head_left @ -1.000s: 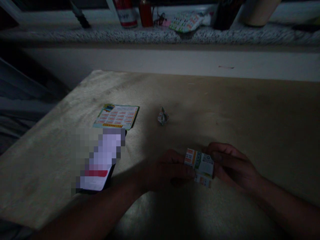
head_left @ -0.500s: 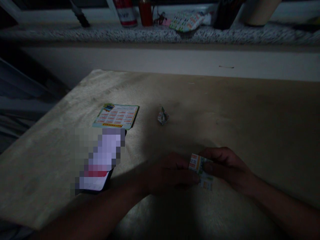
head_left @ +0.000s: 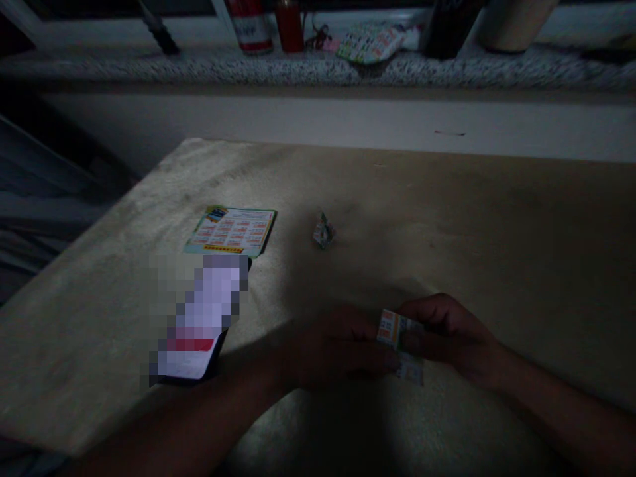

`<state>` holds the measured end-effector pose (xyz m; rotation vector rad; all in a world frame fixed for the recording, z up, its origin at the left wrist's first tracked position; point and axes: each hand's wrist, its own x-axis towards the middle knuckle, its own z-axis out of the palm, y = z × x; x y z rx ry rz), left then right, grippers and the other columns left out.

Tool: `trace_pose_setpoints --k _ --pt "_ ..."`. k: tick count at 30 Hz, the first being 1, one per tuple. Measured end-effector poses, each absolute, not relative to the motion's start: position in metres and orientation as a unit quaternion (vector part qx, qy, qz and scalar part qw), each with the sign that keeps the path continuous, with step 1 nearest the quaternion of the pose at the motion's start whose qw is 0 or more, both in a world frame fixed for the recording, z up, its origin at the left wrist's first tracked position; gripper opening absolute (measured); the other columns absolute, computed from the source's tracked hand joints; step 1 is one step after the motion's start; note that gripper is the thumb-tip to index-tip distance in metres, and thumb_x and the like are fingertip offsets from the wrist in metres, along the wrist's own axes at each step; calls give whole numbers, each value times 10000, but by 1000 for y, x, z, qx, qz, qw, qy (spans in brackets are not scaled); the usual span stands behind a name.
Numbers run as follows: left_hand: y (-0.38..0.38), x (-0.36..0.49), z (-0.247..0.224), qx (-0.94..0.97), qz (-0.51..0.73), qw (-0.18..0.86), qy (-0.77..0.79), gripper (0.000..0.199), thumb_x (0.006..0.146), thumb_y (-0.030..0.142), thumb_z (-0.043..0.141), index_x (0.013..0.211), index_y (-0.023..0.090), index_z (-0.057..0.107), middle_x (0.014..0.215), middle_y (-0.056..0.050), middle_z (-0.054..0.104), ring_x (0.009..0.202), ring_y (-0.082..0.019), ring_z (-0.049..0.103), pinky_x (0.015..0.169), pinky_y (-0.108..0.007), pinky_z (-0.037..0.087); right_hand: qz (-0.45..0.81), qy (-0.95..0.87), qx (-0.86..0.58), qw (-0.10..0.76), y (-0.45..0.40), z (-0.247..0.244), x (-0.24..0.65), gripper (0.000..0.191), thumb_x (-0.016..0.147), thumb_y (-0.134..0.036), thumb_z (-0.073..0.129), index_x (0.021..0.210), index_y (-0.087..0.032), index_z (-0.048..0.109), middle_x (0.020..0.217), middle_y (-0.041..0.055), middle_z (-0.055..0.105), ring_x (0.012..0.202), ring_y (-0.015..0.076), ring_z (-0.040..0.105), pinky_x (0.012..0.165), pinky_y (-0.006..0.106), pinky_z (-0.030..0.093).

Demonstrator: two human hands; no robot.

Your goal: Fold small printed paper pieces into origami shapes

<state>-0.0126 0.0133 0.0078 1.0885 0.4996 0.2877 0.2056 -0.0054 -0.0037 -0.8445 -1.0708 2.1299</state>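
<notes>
Between my two hands is a small folded piece of printed paper, white with orange and green print. My left hand pinches it from the left, thumb along its lower edge. From the right, my right hand grips the same paper between thumb and bent fingers. The paper's lower part shows below my left thumb; my fingers cover its middle. Farther back on the table stands a small folded paper figure with similar print, apart from both hands.
A stack of printed cards lies at the left on the table. Below it, near my left forearm, rests a phone with its screen lit and blurred. Behind, the granite sill holds red containers and a crumpled printed paper.
The folded paper has shifted slightly down and tilted a little between my fingers. Both hands keep their hold and barely move. Everything on the table stays in place.
</notes>
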Motion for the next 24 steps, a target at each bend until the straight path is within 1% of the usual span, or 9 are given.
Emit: trace_pose_setpoints --k 2,6,9,12,18,22,24 --pt "13 -12 9 511 129 820 223 364 876 412 641 662 147 511 600 49 399 543 -75 337 515 -215 270 806 -405 -316 296 -5 -3 205 216 818 -328 813 861 -123 760 669 -6 645 561 53 543 547 153 442" --pt "13 -11 7 496 142 830 211 367 878 419 643 668 147 512 595 53 391 530 -71 323 506 -218 256 803 -405 -325 292 -3 -3 204 260 799 -352 827 837 -108 748 657 -8 629 549 51 523 531 155 426" --pt "13 -11 5 487 142 835 213 325 875 409 652 736 126 574 611 58 395 529 -66 313 504 -214 243 802 -411 -331 280 -3 -4 203 293 791 -367 831 825 -94 731 648 -5 621 552 60 524 529 166 424" --pt "13 -11 6 488 135 836 211 338 875 438 655 791 113 620 614 61 411 524 -63 315 507 -213 249 803 -423 -319 272 -3 -3 203 280 809 -355 815 813 -90 723 625 -12 610 542 58 518 524 166 416" --pt "12 -12 13 494 126 831 222 335 880 440 660 844 107 669 638 45 450 561 -76 358 537 -216 282 822 -412 -295 261 -2 -3 203 230 822 -313 805 804 -100 719 666 13 684 575 77 610 554 183 481" --pt "11 -13 14 513 123 820 220 389 877 481 658 813 98 673 656 26 460 584 -87 386 544 -227 290 829 -389 -296 271 -1 -4 202 193 800 -253 827 770 -109 702 659 13 715 562 83 652 541 180 513" --pt "12 -14 13 508 122 824 218 400 879 492 655 806 98 671 650 30 440 575 -86 370 538 -228 280 834 -377 -287 281 -1 -5 202 179 792 -232 833 760 -117 699 655 14 730 558 90 671 534 182 526"
